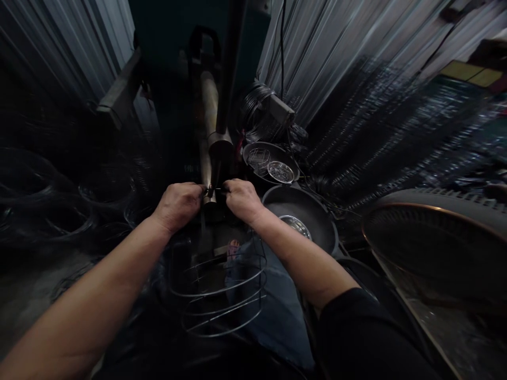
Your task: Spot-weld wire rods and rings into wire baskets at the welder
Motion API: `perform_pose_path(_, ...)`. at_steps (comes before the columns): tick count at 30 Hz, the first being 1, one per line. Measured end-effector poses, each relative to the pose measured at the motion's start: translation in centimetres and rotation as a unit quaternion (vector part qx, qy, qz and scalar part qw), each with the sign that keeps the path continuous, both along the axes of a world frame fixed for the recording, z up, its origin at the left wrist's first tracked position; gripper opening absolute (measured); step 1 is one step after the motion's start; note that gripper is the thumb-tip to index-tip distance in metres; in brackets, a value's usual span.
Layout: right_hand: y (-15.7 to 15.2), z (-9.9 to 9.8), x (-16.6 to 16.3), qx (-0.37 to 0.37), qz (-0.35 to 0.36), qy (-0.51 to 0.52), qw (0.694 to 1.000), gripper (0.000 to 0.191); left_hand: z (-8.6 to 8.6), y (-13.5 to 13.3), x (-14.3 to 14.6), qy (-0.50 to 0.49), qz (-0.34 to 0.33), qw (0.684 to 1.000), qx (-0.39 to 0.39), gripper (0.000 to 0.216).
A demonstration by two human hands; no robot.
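A round wire frame [225, 288] of several metal rings hangs below my hands, in front of my legs. My left hand [184, 201] is closed at the left of the lower metal electrode [209, 199] of a machine, and my right hand [241, 198] is closed at its right. A thin bit of wire shows between the fingertips, by the electrode tip. Both hands seem to grip the top of the wire frame, though the fingers are dark and partly hidden. An upper metal arm [220, 142] comes down just above.
Right of the machine stand a grey pan [253, 150] with small wire pieces and a larger pan [317, 211] with a shiny round part. A coil of wire [255, 108] lies behind them. A big fan [435, 237] stands at right, wire rings [67, 206] at left.
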State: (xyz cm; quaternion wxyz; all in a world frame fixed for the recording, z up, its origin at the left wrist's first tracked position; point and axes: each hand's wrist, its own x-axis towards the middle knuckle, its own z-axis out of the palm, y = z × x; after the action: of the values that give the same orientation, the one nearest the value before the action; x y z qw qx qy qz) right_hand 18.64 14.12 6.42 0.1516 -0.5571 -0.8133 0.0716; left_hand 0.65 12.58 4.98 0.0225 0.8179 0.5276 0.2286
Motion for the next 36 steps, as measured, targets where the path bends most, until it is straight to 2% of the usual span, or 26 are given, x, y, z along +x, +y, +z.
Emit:
perform_pose_path(10,-0.05,0.42,0.19,-0.005,0.002,-0.004,1.0,0.03,-0.03,0.38,0.11,0.003,0.002,1.0,-0.009,0.032)
perform_pose_path(36,-0.08,0.31,-0.11,-0.005,-0.01,-0.013,1.0,0.028,-0.04,0.39,0.1,0.005,0.013,1.0,-0.009,0.032)
